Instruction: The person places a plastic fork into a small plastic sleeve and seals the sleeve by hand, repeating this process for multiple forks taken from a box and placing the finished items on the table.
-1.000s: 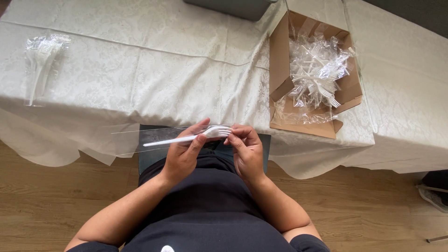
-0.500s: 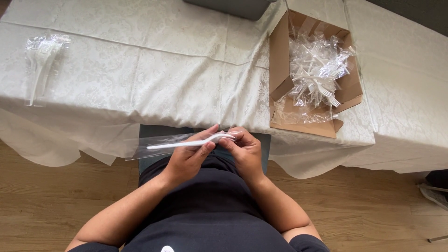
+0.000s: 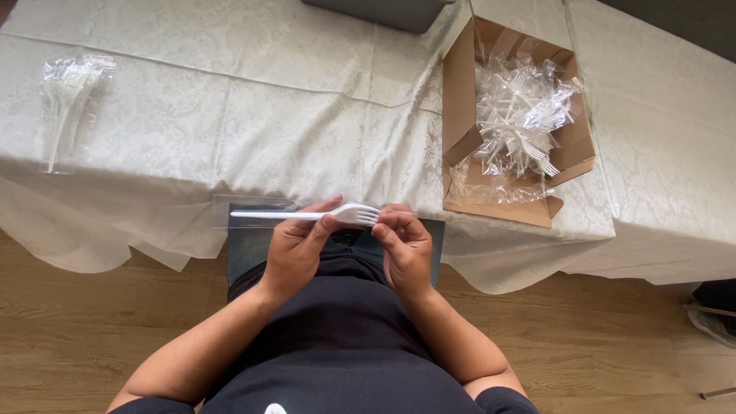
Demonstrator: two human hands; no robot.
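**White fork partly inside clear sleeve, held over the lap**

Head view. The left hand point(image 3: 295, 245) pinches a white plastic fork point(image 3: 307, 215) near its neck, fingers closed narrow on it. The right hand point(image 3: 405, 244) is also drawn narrow, its fingertips at the tines and at the mouth of a clear plastic sleeve point(image 3: 249, 211). The fork lies level, handle to the left, at the near edge of the worktop point(image 3: 268, 115), above the person's lap.

Change noted: a second ago the fork showed bare; half a second ago the sleeve appeared along the handle; now the sleeve covers the handle, tines still exposed. Judged: bagging of this fork is well advanced but incomplete.

Surroundings: an open cardboard box point(image 3: 460, 115) at far right holds a heap of wrapped forks point(image 3: 521, 115). A small pile of bagged cutlery point(image 3: 69, 96) lies far left on the white cloth.
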